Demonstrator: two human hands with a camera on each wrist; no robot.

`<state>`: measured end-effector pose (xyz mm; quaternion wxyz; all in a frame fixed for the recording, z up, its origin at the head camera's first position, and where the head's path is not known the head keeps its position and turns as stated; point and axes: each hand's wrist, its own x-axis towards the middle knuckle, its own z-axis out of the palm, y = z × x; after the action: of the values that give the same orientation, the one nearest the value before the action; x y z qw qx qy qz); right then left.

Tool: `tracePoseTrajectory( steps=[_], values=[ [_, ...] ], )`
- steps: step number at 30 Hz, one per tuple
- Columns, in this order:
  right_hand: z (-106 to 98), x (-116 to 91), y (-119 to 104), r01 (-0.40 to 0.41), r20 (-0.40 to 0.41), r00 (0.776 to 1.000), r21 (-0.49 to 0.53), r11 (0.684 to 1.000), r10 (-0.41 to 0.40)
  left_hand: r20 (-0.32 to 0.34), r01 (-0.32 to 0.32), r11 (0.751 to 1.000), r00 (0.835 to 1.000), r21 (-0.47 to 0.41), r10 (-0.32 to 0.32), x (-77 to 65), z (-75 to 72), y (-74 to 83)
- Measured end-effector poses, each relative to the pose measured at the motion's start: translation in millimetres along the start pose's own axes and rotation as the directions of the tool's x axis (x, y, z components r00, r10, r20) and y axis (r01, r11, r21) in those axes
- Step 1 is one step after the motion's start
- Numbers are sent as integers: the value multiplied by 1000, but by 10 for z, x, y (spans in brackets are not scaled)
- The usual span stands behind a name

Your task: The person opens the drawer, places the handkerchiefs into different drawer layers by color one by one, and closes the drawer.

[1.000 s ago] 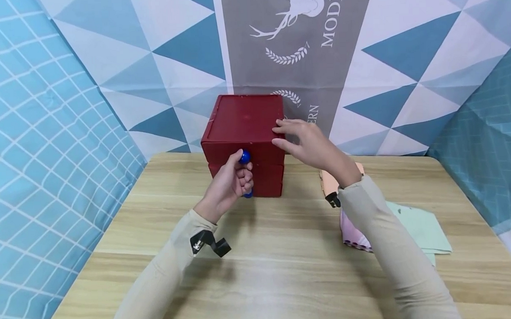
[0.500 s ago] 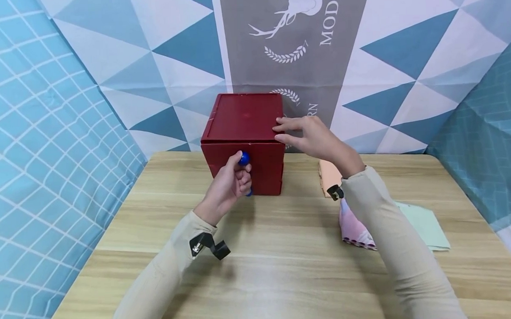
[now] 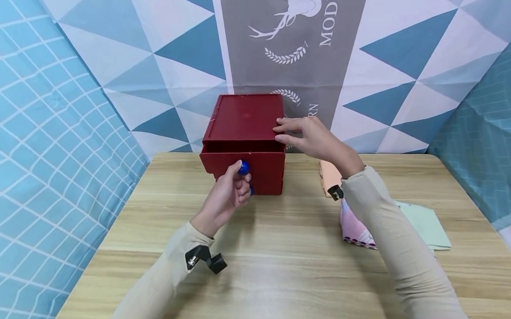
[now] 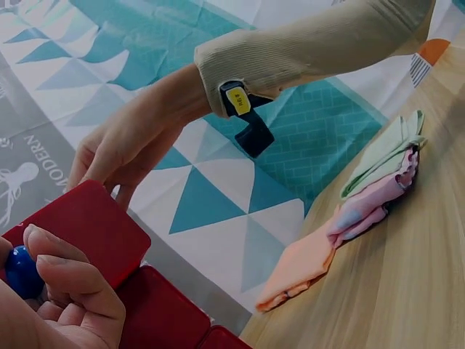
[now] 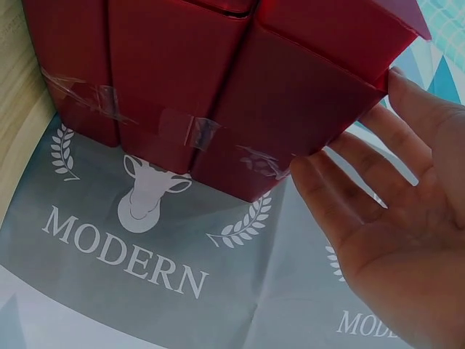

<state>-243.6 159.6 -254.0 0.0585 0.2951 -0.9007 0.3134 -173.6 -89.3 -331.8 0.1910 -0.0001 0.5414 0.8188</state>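
A dark red drawer box (image 3: pixel 247 115) stands at the back of the table. Its top drawer (image 3: pixel 266 166) is pulled partway out, leaving a dark gap under the lid; its contents cannot be made out. My left hand (image 3: pixel 224 193) pinches the round blue knob (image 3: pixel 244 168) on that drawer's front, fingers curled. A lower blue knob (image 3: pixel 251 191) is mostly covered by this hand. My right hand (image 3: pixel 307 135) touches the box's upper right edge. In the right wrist view its fingers (image 5: pixel 349 174) look fairly straight along the box side, which has clear tape on it.
To the right on the wooden table (image 3: pixel 284 271) lie folded cloths: a peach one (image 3: pixel 330 179), a pink one (image 3: pixel 355 227) and a pale green one (image 3: pixel 424 226). My right forearm partly covers them. Patterned fabric (image 3: pixel 184 54) hangs close behind the box.
My left hand has drawn the top drawer outward by its knob, from closed to a visible gap. The right hand has stayed at the box's upper right edge.
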Motion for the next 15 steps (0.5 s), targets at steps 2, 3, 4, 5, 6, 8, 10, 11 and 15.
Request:
tracePoseTrajectory(
  steps=[2, 3, 4, 5, 6, 8, 10, 11, 15],
  values=[
    [4, -1, 5, -3, 0, 1000, 3, 1000, 3, 1, -1, 1000, 1000, -1, 1, -16, 0, -12],
    [6, -1, 6, -5, 1, 1000, 3, 1000, 5, -2, -2, 1000, 1000, -2, 2, -24, 2, -19],
    [8, -1, 5, -6, 3, 1000, 1, 1000, 6, -2, -2, 1000, 1000, -3, 2, -36, 3, -24],
    [10, 0, 4, -6, 5, 1000, -1, 1000, 6, -4, 0, 1000, 1000, -3, 0, -51, 3, -29],
    [11, 1, 2, -5, 7, 1000, -6, 1000, 5, -5, 1, 1000, 1000, -4, -1, -67, 4, -33],
    [10, 2, -5, -5, 10, 1000, -10, 1000, 5, -7, 5, 1000, 1000, -3, -5, -105, 7, -42],
    [8, 0, -10, -4, 11, 1000, -17, 1000, 5, -2, 9, 1000, 1000, 2, -9, -147, 10, -49],
    [6, -2, -12, -5, 11, 1000, -18, 1000, 5, 1, 11, 1000, 1000, 5, -11, -167, 14, -53],
    [1, -12, -12, -3, 5, 1000, -11, 1000, 3, 14, 23, 1000, 1000, 11, -23, -253, 29, -71]
  ],
)
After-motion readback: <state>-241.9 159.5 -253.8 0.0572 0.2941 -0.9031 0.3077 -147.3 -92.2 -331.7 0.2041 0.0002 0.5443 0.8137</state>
